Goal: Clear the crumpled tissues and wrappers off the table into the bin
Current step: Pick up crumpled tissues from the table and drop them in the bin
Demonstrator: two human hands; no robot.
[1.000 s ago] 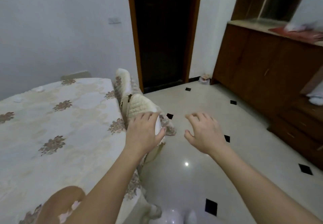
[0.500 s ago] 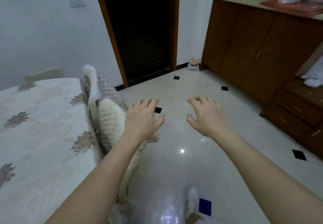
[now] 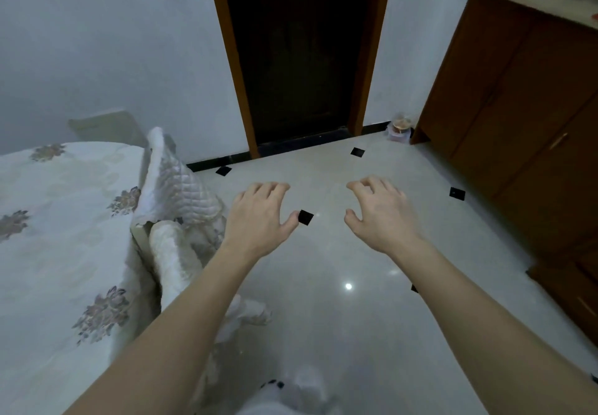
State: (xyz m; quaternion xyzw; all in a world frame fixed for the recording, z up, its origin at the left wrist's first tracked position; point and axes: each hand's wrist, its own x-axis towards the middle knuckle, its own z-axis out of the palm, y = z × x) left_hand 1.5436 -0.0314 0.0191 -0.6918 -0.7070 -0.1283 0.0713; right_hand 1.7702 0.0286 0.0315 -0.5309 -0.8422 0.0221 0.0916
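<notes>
While both hands (image 3: 323, 217) hover empty, floor (image 3: 339, 301) lies right of table (image 3: 48, 253) edge.

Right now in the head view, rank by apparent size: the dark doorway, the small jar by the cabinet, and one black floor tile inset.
1. Dark doorway, by far the largest.
2. Small jar and the black tile inset: too alike to rank, and the inset lies nearer the camera.
</notes>
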